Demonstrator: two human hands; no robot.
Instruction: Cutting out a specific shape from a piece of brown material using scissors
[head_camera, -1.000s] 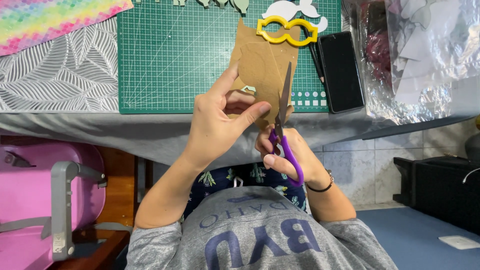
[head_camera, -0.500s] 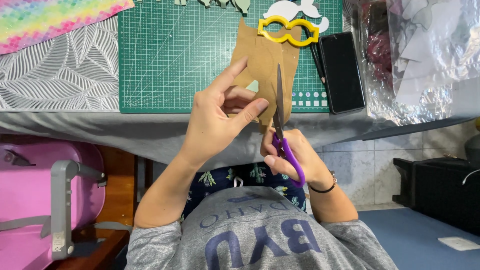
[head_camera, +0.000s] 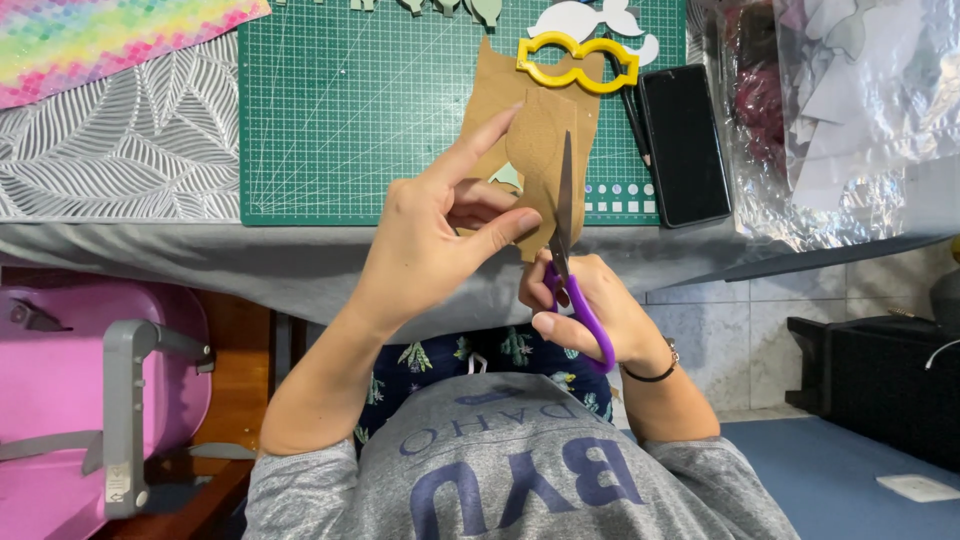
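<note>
cardboard piece (head_camera: 535, 150): matt brown
scissors (head_camera: 566, 240): shiny metal blades, glossy purple plastic handles
cutting mat (head_camera: 370, 110): matt green
phone (head_camera: 684, 143): glossy black

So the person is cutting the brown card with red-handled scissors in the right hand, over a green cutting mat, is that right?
Not quite: the scissors have purple handles, not red. The head view shows them in the right hand, blades up against the brown card that the left hand holds, over the green cutting mat.
</note>
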